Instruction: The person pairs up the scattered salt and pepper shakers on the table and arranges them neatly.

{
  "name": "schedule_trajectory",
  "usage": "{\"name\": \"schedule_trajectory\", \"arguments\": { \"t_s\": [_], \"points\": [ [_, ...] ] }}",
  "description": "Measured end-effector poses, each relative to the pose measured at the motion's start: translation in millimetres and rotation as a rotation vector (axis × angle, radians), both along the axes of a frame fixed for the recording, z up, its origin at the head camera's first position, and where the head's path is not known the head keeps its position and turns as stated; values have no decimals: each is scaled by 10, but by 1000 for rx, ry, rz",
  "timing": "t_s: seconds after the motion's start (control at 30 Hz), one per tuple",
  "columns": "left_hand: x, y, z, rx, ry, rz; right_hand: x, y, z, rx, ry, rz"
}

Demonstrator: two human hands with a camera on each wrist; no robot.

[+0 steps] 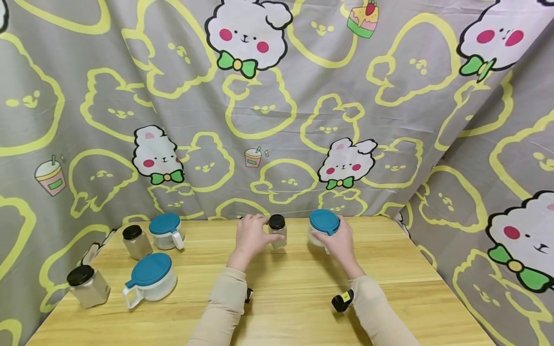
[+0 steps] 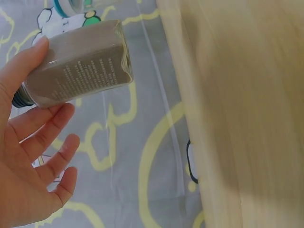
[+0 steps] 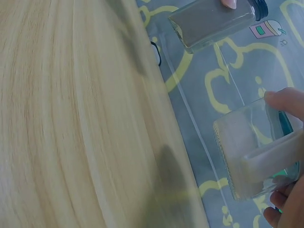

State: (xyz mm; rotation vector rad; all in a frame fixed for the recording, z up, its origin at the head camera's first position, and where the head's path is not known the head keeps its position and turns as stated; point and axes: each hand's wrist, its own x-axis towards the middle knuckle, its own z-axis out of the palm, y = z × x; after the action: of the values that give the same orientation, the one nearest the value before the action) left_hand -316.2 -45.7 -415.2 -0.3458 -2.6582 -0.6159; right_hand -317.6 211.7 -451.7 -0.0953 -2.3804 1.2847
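My left hand (image 1: 252,236) pinches a spice jar (image 1: 278,235) with a black lid between thumb and fingers. In the left wrist view the spice jar (image 2: 80,66) shows grey-brown powder and white print, held up off the wooden table. To its right, my right hand (image 1: 339,240) grips a clear seasoning pot (image 1: 318,239) with a blue lid. The right wrist view shows this seasoning pot (image 3: 242,147) raised too, its white handle (image 3: 273,154) turned towards the camera and pale contents at its base. A gap separates the two containers.
At the table's left stand two more blue-lidded seasoning pots (image 1: 162,288) and two black-lidded spice jars (image 1: 93,293). A patterned curtain (image 1: 277,125) hangs along the back edge of the wooden table (image 1: 298,307). Each wrist wears a small black camera (image 1: 342,302).
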Motion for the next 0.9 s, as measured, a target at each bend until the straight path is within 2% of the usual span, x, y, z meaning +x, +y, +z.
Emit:
{"name": "schedule_trajectory", "arguments": {
  "t_s": [0.33,0.9],
  "points": [
    [13,120,-9,54,-21,-25,56,88,-2,-7,-5,-59],
    [-8,297,-43,94,-45,-56,135,234,25,-72,-10,-84]
  ]
}}
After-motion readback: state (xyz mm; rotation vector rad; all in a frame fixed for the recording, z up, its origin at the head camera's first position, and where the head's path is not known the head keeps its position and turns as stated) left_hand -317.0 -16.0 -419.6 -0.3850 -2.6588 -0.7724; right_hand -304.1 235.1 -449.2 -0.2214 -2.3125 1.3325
